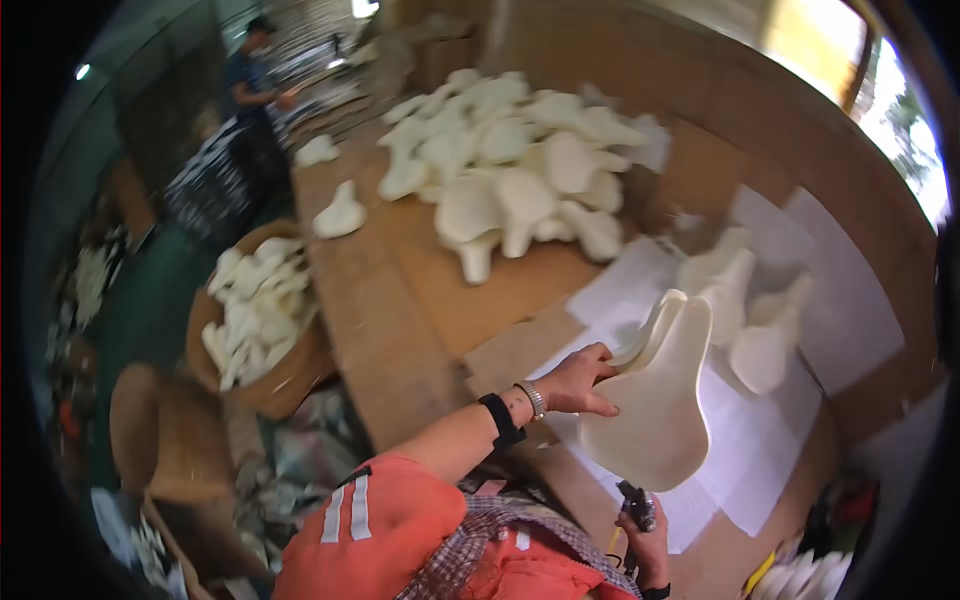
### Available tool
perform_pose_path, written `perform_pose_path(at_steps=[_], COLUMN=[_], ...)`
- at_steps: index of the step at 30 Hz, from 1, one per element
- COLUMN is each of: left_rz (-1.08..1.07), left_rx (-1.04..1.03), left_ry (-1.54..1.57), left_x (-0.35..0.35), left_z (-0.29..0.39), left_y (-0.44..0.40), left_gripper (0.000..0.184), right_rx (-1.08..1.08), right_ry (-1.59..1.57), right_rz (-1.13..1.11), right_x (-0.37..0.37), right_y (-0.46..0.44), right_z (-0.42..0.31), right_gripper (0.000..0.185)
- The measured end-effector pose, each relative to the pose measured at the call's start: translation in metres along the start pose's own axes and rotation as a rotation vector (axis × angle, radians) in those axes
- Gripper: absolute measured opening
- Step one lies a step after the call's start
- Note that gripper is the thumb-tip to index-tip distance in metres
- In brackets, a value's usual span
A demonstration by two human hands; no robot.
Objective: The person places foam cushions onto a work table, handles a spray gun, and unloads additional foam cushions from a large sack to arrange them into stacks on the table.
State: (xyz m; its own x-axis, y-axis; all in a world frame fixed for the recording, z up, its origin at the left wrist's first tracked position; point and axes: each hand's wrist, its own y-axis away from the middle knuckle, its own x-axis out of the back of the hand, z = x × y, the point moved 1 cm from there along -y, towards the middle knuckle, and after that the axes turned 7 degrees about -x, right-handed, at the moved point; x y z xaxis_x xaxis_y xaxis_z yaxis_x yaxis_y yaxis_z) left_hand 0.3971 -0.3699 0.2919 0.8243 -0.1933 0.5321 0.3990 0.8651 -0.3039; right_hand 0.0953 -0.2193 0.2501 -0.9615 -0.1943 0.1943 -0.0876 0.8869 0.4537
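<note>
Tabletop [352, 300] below shells [652, 425] (in left hand [580, 382])

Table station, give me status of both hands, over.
Left hand gripping stacked cream pieces. Right hand holding dark tool. Loose pieces close by on white sheets, possibly in the way.

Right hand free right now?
No, the right hand grips a dark tool, just below the pale saddle-shaped piece that the left hand holds.
</note>
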Motion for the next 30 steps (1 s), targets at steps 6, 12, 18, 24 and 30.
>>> perform_pose_path(at_steps=[6, 12, 18, 24, 30], left_rz=[0.218, 0.952, 1.79, 1.6, 1.119], left_rx=[0.105, 0.317, 0.39, 0.753, 0.977], left_ry=[-0.296, -0.326, -0.14, 0.443, 0.593], left_x=[0.121, 0.282, 0.366, 0.247, 0.159], left_z=[-0.008, -0.028, -0.038, -0.127, -0.173], left_y=[0.159, 0.327, 0.439, 0.437, 0.314], left_gripper=[0.061, 0.069, 0.069, 0.055, 0.05], right_rx=[0.092, 0.192, 0.286, 0.318, 0.345], right_ry=[0.129, 0.207, 0.305, 0.218, 0.05], right_rz=[-0.167, -0.313, -0.266, -0.04, 0.291], right_x=[-0.086, -0.154, -0.166, -0.099, -0.056], right_y=[0.003, -0.001, 0.015, 0.062, 0.115], right_z=[-0.024, -0.058, -0.086, -0.137, -0.165], right_gripper=[0.044, 0.045, 0.045, 0.04, 0.042])
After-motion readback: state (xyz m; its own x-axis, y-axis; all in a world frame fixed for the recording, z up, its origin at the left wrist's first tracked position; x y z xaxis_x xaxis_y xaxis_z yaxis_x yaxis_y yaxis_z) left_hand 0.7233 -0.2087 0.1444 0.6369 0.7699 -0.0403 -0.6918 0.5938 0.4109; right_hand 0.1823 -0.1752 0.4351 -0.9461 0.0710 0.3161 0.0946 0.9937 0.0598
